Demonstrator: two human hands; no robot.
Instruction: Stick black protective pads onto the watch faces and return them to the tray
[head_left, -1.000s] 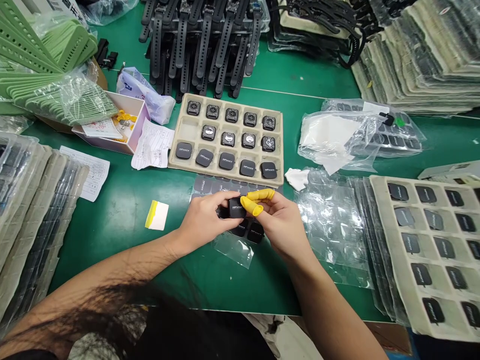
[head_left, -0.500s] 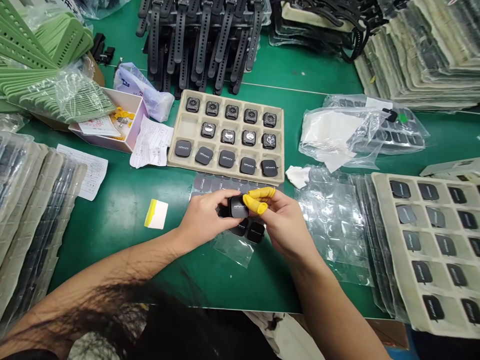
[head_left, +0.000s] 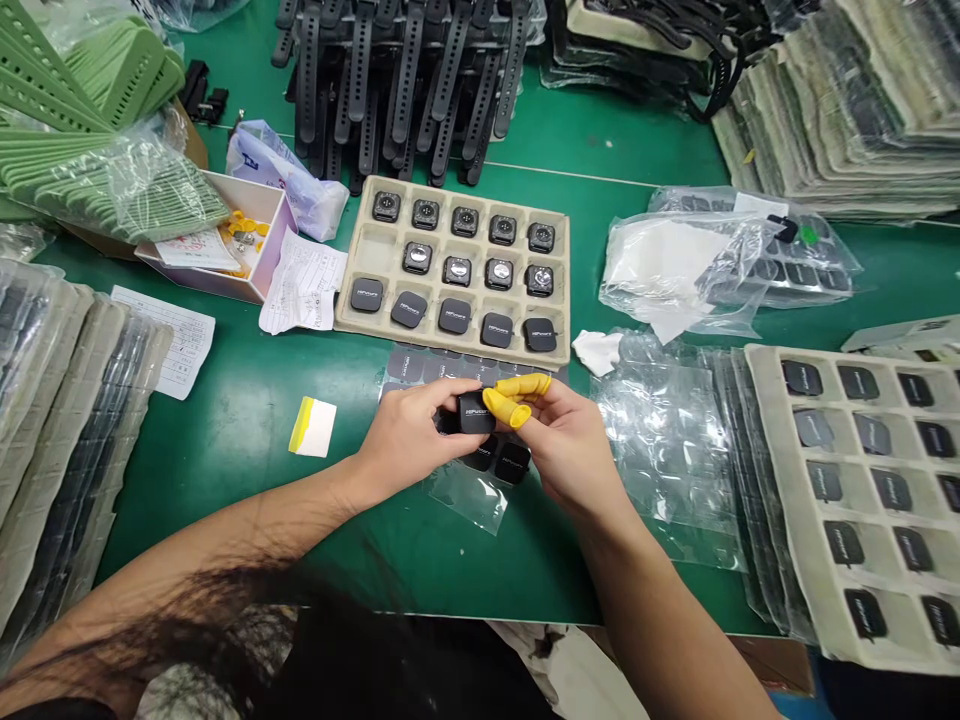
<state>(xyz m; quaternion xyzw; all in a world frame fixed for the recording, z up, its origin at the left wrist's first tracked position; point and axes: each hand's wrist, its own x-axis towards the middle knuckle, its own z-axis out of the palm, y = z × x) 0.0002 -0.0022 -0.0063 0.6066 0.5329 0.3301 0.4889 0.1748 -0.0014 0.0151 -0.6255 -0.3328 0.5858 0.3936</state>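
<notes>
Scarcely anything has moved since the earlier frame; left hand (head_left: 409,430) and right hand (head_left: 574,450) pinch a black square case (head_left: 471,413) between them, nearer than the tray (head_left: 377,250); probably light, stiff and slick, best held by its edges.

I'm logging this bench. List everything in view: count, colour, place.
Held piece: one, black, centre
Printed squares: several, dark, beneath it
Middle tray: one, beige, upper centre
Tray units: fourteen, black, middle tray; more right
Right tray: one, beige, right
Tray stacks: several, beige, left, upper right
Straps: many, black, top
Bands: many, green, upper left
Box: one, pale, upper left
Papers: several, white, both sides
Pad: one, white-yellow, left
Plastic: uncounted, clear, right
Left hand: one, bare, left
Right hand: one, yellow finger covers, right
</notes>
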